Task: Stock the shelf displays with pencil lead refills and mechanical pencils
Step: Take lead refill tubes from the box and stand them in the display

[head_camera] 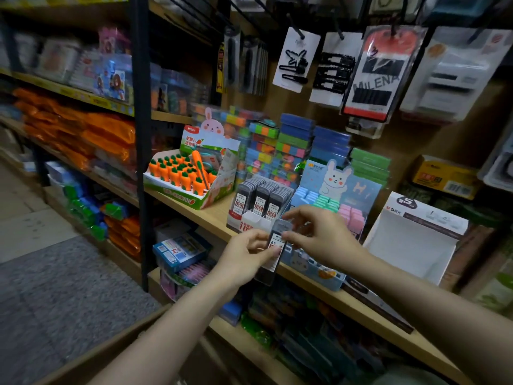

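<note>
Left grip [251, 252], right grip [319, 237] both pinching lead refill case [277, 243] between them.

Refill display [259, 202] sits on shelf [200, 211], seemingly between carrot box [191, 177] and bunny box [337, 195].

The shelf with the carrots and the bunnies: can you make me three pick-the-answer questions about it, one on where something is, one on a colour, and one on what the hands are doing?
1. Where is the carrot display box compared with the lead refill display?
A. To its left
B. To its right
C. On the shelf below

2. What colour are the carrot bodies?
A. Blue
B. Orange
C. Pink

3. What are the hands doing?
A. Both hang idle
B. Both hold a lead refill case
C. Both press on the wooden shelf

Answers: 1 A, the carrots stand left of the dark refill rows. 2 B, orange with green tops. 3 B, fingers of the left hand and right hand pinch the case.
</note>
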Demonstrator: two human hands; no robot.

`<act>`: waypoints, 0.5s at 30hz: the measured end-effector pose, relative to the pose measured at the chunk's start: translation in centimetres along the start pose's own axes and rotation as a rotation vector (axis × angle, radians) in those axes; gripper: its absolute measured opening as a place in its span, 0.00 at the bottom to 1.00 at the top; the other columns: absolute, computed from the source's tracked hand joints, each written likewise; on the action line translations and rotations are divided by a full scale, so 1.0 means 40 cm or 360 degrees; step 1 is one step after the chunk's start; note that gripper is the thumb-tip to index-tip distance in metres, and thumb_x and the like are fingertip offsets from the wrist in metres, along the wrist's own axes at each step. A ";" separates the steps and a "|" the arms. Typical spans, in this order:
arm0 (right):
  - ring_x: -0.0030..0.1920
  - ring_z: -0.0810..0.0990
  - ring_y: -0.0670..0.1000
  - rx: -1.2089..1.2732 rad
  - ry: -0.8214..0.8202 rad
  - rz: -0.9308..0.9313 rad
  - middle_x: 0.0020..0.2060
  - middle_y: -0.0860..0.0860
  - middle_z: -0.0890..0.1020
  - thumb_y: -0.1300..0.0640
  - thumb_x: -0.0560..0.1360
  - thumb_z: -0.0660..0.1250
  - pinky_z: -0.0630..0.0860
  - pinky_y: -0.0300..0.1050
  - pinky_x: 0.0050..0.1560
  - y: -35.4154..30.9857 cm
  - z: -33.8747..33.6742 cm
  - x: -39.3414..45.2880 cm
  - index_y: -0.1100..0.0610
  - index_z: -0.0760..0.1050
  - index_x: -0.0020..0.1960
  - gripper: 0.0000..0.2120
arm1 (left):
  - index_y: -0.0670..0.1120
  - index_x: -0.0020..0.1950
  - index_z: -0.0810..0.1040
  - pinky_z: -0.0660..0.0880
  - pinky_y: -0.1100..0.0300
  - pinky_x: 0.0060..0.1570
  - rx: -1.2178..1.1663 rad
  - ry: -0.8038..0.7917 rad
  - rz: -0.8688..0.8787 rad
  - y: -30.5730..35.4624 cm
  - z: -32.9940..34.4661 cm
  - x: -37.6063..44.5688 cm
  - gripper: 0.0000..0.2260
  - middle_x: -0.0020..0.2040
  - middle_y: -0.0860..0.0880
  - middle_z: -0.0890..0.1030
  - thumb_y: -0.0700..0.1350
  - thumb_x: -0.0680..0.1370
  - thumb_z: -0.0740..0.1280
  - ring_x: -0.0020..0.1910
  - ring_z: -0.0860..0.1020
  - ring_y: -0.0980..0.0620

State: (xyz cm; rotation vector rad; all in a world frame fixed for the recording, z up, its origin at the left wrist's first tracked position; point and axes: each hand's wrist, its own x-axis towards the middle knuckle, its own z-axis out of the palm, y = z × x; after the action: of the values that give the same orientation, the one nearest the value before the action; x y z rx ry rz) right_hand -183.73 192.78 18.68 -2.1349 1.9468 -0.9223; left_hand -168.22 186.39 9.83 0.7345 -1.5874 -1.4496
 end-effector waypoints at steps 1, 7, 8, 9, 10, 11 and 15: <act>0.39 0.83 0.41 0.0022 0.0023 0.0011 0.41 0.45 0.83 0.52 0.72 0.75 0.78 0.33 0.42 -0.003 0.006 0.013 0.48 0.79 0.55 0.13 | 0.51 0.50 0.82 0.78 0.60 0.49 0.0007 0.0036 0.0029 0.001 -0.006 0.008 0.06 0.46 0.49 0.86 0.41 0.75 0.72 0.48 0.83 0.53; 0.40 0.84 0.46 0.0097 0.0297 -0.0026 0.41 0.46 0.83 0.53 0.72 0.75 0.79 0.37 0.40 -0.037 -0.030 0.134 0.49 0.78 0.47 0.07 | 0.47 0.55 0.78 0.78 0.54 0.54 0.0118 0.0453 -0.0036 0.005 -0.121 0.067 0.14 0.53 0.47 0.81 0.47 0.72 0.76 0.49 0.78 0.53; 0.41 0.84 0.47 0.0120 0.0364 -0.0041 0.40 0.47 0.83 0.54 0.72 0.75 0.80 0.39 0.41 -0.046 -0.038 0.158 0.50 0.78 0.46 0.07 | 0.46 0.58 0.76 0.77 0.53 0.55 0.0221 0.0531 -0.0048 0.004 -0.146 0.074 0.18 0.56 0.46 0.79 0.47 0.71 0.76 0.49 0.77 0.52; 0.41 0.84 0.49 0.0145 0.0429 -0.0050 0.40 0.49 0.83 0.54 0.71 0.76 0.81 0.44 0.43 -0.053 -0.043 0.183 0.51 0.79 0.46 0.07 | 0.46 0.61 0.74 0.77 0.52 0.55 0.0330 0.0590 -0.0048 0.002 -0.165 0.081 0.21 0.58 0.46 0.77 0.47 0.71 0.76 0.50 0.76 0.52; 0.41 0.85 0.50 0.0177 0.0481 -0.0047 0.40 0.50 0.84 0.55 0.71 0.76 0.82 0.48 0.45 -0.059 -0.042 0.206 0.52 0.79 0.45 0.07 | 0.46 0.64 0.73 0.77 0.52 0.56 0.0428 0.0623 -0.0049 0.001 -0.179 0.088 0.24 0.59 0.47 0.75 0.47 0.71 0.77 0.52 0.75 0.51; 0.41 0.85 0.51 0.0209 0.0512 -0.0038 0.39 0.50 0.84 0.56 0.71 0.75 0.82 0.50 0.46 -0.067 -0.037 0.227 0.53 0.79 0.46 0.06 | 0.46 0.66 0.72 0.76 0.51 0.56 0.0502 0.0632 -0.0052 0.000 -0.186 0.095 0.27 0.61 0.47 0.74 0.48 0.71 0.76 0.53 0.75 0.51; 0.41 0.83 0.49 0.0110 0.0502 -0.0029 0.38 0.49 0.83 0.56 0.71 0.75 0.82 0.50 0.47 -0.080 0.015 0.296 0.53 0.79 0.45 0.06 | 0.45 0.70 0.71 0.75 0.53 0.59 0.0747 0.0636 0.0030 -0.007 -0.181 0.124 0.29 0.64 0.47 0.72 0.50 0.72 0.75 0.58 0.75 0.49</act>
State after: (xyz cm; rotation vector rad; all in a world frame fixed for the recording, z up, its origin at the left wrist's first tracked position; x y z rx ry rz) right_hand -180.73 182.08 23.93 -2.0758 1.9944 -1.3818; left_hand -164.27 178.54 10.33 1.1907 -1.6154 -0.8441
